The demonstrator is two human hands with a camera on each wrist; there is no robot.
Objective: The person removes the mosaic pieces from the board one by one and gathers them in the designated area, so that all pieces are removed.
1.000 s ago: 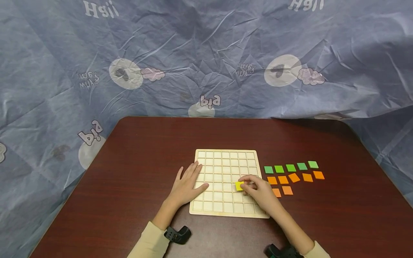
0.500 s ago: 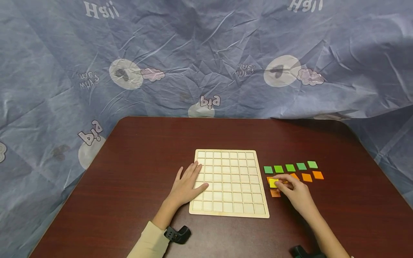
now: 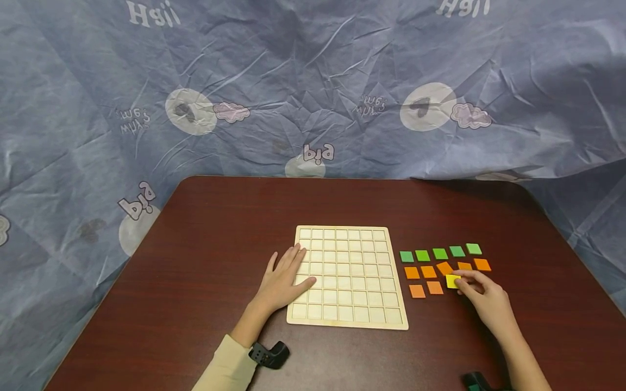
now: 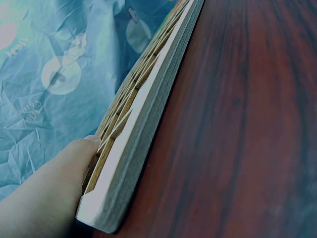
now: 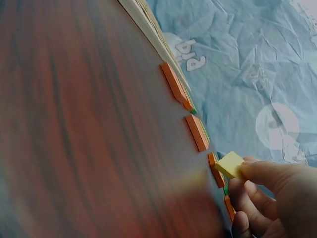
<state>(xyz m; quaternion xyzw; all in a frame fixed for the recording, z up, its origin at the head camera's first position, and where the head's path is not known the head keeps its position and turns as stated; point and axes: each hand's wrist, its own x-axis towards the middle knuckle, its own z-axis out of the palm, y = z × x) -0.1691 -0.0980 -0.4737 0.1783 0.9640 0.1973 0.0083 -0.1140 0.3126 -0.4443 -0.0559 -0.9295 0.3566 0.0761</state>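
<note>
A yellow square tile (image 3: 452, 281) is pinched between the thumb and fingers of my right hand (image 3: 486, 304). It is just right of two orange tiles (image 3: 434, 288) in the nearest row. In the right wrist view the yellow tile (image 5: 230, 164) appears held a little above the table, with its shadow on the wood. My left hand (image 3: 281, 283) rests with spread fingers on the left edge of a pale wooden grid board (image 3: 342, 283). The left wrist view shows the thumb (image 4: 62, 173) against the board's rim (image 4: 143, 129).
Behind the held tile lie a row of orange tiles (image 3: 412, 272) and, farther back, a row of green tiles (image 3: 439, 253). All lie right of the board on the dark red-brown table (image 3: 235, 217). A printed blue cloth (image 3: 313, 81) hangs behind the table.
My right hand has carried the yellow tile rightward from over the board, past the first orange tiles, to the end of the nearest row. My left hand has stayed in place.
</note>
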